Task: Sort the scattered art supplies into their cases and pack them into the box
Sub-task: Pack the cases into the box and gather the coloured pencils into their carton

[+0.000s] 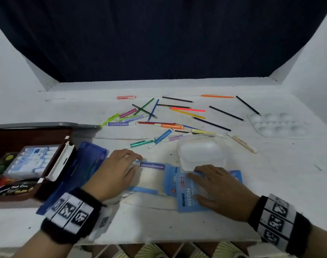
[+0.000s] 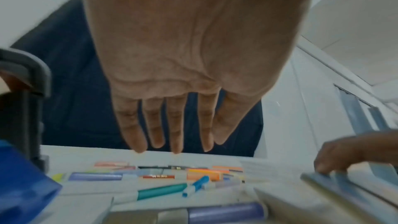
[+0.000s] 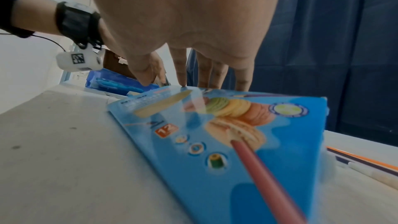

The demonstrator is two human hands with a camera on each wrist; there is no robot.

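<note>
While the right hand presses flat-fingered on the light-blue cardboard pencil case, the left hand meets a purple marker at its mouth.
Left fingers look straight from the wrist — whether they pinch is unclear; loose pencils lie scattered on the white bench, well apart.

Dim, flat indoor light, soft shadows. Head view bends at edges. Both wrist views motion-blurred; glare streak on blue pencil box.
</note>
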